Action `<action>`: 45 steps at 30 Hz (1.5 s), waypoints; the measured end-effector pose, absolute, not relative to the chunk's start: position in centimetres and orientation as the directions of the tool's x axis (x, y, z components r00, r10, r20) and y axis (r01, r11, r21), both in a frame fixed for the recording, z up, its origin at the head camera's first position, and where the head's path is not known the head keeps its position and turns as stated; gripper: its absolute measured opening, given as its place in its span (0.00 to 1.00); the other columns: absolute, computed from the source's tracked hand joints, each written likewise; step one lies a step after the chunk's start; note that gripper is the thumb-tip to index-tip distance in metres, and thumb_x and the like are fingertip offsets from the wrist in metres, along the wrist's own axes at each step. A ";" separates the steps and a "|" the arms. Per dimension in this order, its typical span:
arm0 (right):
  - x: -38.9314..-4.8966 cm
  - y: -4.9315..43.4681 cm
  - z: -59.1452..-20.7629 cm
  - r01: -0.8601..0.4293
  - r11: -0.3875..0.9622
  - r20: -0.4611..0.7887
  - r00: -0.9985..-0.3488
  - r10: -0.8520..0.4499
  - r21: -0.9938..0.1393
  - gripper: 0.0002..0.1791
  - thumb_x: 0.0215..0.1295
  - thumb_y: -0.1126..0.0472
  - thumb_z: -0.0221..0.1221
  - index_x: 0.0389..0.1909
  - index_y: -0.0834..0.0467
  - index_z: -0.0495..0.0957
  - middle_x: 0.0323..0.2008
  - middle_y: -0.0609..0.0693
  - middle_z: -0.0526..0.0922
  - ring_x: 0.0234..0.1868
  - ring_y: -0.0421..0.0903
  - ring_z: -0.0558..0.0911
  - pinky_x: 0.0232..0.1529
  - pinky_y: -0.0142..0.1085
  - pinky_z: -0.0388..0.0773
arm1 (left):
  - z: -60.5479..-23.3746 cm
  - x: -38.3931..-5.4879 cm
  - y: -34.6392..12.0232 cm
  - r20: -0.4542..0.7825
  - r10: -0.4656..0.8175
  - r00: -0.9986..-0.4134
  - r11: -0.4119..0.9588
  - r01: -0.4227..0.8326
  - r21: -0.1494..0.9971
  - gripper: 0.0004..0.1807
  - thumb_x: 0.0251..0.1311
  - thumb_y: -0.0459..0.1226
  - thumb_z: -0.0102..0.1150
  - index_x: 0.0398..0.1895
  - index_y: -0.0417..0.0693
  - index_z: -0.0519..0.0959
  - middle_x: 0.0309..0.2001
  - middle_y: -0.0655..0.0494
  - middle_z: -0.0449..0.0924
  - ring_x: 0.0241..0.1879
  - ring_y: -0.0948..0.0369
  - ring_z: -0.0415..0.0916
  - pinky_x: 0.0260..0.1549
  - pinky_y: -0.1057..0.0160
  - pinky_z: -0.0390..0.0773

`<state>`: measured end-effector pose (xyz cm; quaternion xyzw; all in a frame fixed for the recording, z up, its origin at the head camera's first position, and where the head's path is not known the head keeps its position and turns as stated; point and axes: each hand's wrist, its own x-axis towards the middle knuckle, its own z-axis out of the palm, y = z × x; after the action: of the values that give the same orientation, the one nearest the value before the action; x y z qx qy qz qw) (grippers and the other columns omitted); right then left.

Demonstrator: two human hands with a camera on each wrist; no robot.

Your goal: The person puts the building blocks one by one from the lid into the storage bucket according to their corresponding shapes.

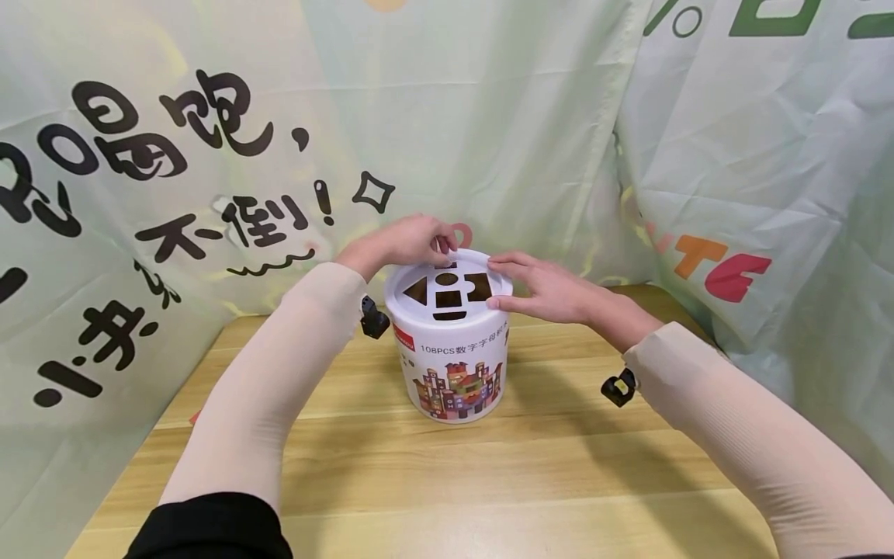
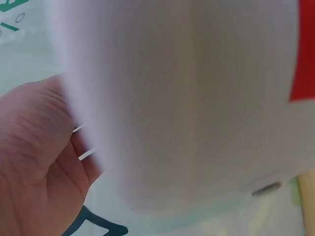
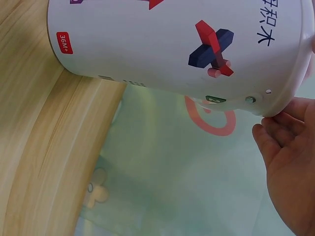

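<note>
A white block bucket (image 1: 454, 384) printed with colourful blocks stands upright on the wooden table. Its white lid (image 1: 424, 309) has several shaped holes, among them a circle, a triangle and a square. At the far rim, the left hand (image 1: 415, 239) bends its fingers over the lid's edge. The right hand (image 1: 541, 287) grips the lid's right rim, fingers towards the back and thumb nearer the front. In the right wrist view, fingertips lie right under the rim, by a small round fastening (image 3: 250, 100). The bucket's side hides part of the left hand (image 2: 44, 157) in the left wrist view.
The wooden table (image 1: 447, 489) reaches the fabric backdrop (image 1: 489, 116), which hangs behind and on both sides and bears large printed characters. Black wrist mounts (image 1: 374, 318) stick out from both pale sleeves. A small red thing (image 1: 195, 417) shows at the table's left edge.
</note>
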<state>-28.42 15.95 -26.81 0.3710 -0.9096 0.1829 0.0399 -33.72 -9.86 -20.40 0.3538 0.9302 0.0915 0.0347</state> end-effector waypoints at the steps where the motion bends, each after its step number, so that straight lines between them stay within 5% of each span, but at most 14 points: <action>1: -28.4 15.9 -26.8 -0.689 0.657 0.208 -0.722 -0.660 -0.307 0.46 0.65 0.31 0.52 0.74 0.57 0.60 0.73 0.50 0.59 0.68 0.57 0.65 0.65 0.58 0.63 | -20.3 -33.6 -10.0 0.009 0.666 -0.746 0.730 0.654 0.200 0.14 0.62 0.36 0.63 0.49 0.42 0.81 0.42 0.52 0.82 0.44 0.58 0.77 0.46 0.63 0.76; 21: -28.5 16.0 -26.7 -0.685 0.659 0.200 -0.725 -0.659 -0.311 0.45 0.66 0.33 0.53 0.74 0.58 0.59 0.74 0.52 0.57 0.70 0.58 0.63 0.65 0.59 0.61 | -19.1 -30.3 -15.9 0.129 0.643 -0.755 0.725 0.655 0.213 0.17 0.63 0.43 0.64 0.52 0.46 0.81 0.48 0.53 0.82 0.50 0.56 0.76 0.54 0.55 0.74; 35: -28.5 16.0 -26.9 -0.685 0.660 0.206 -0.726 -0.657 -0.309 0.45 0.66 0.32 0.53 0.74 0.58 0.60 0.73 0.52 0.58 0.69 0.59 0.64 0.65 0.60 0.62 | -22.4 -27.3 -21.0 0.118 0.574 -0.811 0.770 0.583 0.259 0.30 0.65 0.48 0.61 0.66 0.42 0.71 0.65 0.47 0.70 0.67 0.50 0.63 0.66 0.47 0.61; 45: -28.4 15.9 -26.9 -0.693 0.652 0.213 -0.718 -0.663 -0.308 0.45 0.66 0.33 0.53 0.74 0.58 0.60 0.73 0.52 0.59 0.70 0.58 0.63 0.65 0.59 0.61 | -25.1 -24.7 -25.2 0.155 0.539 -0.828 0.806 0.561 0.192 0.32 0.65 0.51 0.60 0.67 0.42 0.70 0.65 0.44 0.69 0.67 0.44 0.61 0.65 0.41 0.59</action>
<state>-28.36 15.89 -26.93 0.3735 -0.9078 0.1863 0.0407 -24.68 -25.18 -25.09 0.2897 0.9490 0.1152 -0.0467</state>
